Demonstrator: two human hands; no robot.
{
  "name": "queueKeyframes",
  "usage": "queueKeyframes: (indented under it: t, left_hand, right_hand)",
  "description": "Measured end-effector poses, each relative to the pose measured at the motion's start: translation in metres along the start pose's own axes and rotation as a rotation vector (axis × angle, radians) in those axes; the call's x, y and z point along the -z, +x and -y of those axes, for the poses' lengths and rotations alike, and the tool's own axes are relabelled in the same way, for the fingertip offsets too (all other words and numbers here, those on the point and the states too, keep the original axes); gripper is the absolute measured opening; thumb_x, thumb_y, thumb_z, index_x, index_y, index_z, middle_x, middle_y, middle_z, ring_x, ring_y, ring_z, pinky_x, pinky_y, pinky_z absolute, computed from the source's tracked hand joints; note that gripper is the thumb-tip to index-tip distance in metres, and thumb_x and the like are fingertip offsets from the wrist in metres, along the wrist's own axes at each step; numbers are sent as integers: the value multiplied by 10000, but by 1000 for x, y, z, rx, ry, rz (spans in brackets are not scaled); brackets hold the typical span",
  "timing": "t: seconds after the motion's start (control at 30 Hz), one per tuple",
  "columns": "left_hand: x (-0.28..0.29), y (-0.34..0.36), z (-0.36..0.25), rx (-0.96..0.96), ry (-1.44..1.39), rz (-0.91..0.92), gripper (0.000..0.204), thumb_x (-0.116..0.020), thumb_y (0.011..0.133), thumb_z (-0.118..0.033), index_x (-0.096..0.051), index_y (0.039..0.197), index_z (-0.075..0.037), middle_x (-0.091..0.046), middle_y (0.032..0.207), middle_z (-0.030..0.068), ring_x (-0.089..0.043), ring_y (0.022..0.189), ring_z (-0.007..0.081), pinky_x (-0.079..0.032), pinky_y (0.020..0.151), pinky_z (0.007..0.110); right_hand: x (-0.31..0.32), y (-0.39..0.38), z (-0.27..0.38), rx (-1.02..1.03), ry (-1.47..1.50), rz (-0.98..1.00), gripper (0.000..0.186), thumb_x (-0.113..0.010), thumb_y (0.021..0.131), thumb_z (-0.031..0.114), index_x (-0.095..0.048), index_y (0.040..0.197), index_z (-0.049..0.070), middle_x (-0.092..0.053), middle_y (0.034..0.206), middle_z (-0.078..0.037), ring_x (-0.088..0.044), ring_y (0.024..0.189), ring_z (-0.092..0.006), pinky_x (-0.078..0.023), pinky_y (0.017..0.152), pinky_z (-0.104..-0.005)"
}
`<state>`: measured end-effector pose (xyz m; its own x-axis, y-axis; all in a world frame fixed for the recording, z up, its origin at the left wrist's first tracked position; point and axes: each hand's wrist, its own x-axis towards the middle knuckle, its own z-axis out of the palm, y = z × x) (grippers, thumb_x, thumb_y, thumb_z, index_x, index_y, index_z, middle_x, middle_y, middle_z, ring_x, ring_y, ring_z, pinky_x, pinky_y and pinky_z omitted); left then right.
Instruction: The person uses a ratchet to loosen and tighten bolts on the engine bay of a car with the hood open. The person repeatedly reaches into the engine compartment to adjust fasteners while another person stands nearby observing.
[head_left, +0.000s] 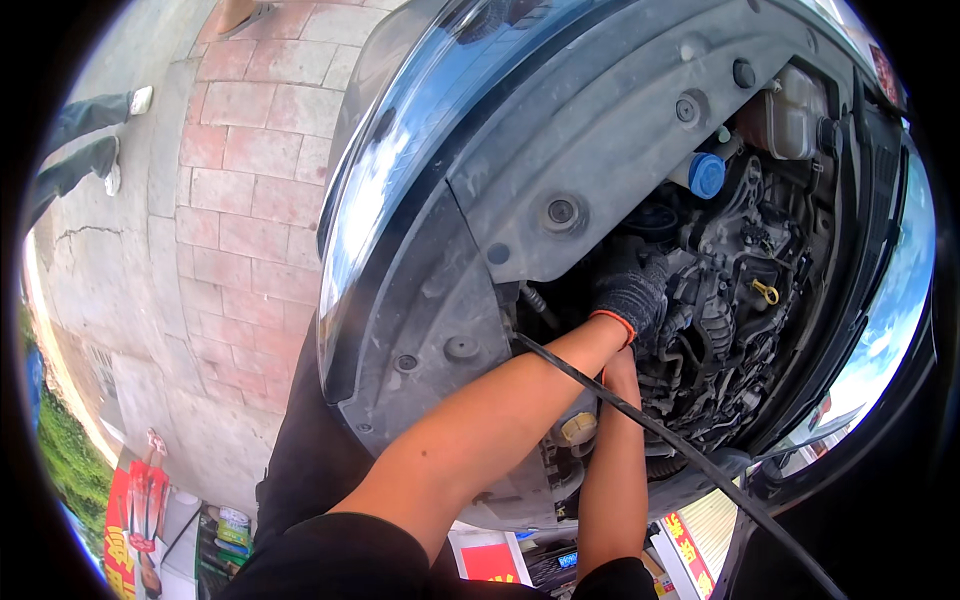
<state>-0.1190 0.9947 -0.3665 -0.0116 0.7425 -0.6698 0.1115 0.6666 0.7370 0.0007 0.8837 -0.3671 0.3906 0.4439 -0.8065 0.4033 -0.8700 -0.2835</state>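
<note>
I lean over an open car engine bay (pixel 740 300). My left hand (pixel 632 293), in a dark knit glove with an orange cuff, reaches deep among the hoses and black engine parts, fingers curled downward; whether it grips anything is hidden. My right forearm (pixel 615 460) rises beside it, and the right hand disappears under my left wrist into the same dark gap. A thin black prop rod (pixel 660 425) crosses diagonally in front of both arms.
A blue filler cap (pixel 706 175), a yellow dipstick loop (pixel 767 292) and a whitish reservoir (pixel 792 115) sit farther in. A grey plastic front panel (pixel 600 120) and shiny bumper (pixel 385 190) lie left. Another person's legs (pixel 80 140) stand on brick paving (pixel 250 190).
</note>
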Motion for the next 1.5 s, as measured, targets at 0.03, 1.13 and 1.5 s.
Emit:
queueKeyframes:
  t: [0.03,1.13,1.5]
  left_hand:
    - [0,5,2,21,42,6,356,-481,964,-304,-617,1214,-90,-660,1128,239,-655,1013,409,-512,893,500]
    - [37,-29,-10,46,311,-421,591,-581,870,-250,-463,1418,-61,-504,1393,253,-534,1251,364,-417,1039,470]
    - [117,-125,-12,-602,431,274,250,-586,881,-215,-618,1077,-63,-644,1046,149,-655,951,334,-526,783,482]
  right_hand:
    - [1,3,2,2,-23,8,511,-701,887,269,-588,1298,-13,-621,1301,-151,-585,1190,-236,-473,980,-371]
    - [-31,-19,61,169,-209,-109,397,-595,944,299,-627,1226,22,-620,1255,-210,-605,1126,-319,-484,944,-389]
    - [-16,-239,125,85,-419,-500,203,-601,926,84,-628,1104,-11,-689,985,-133,-661,905,-243,-513,814,-380]
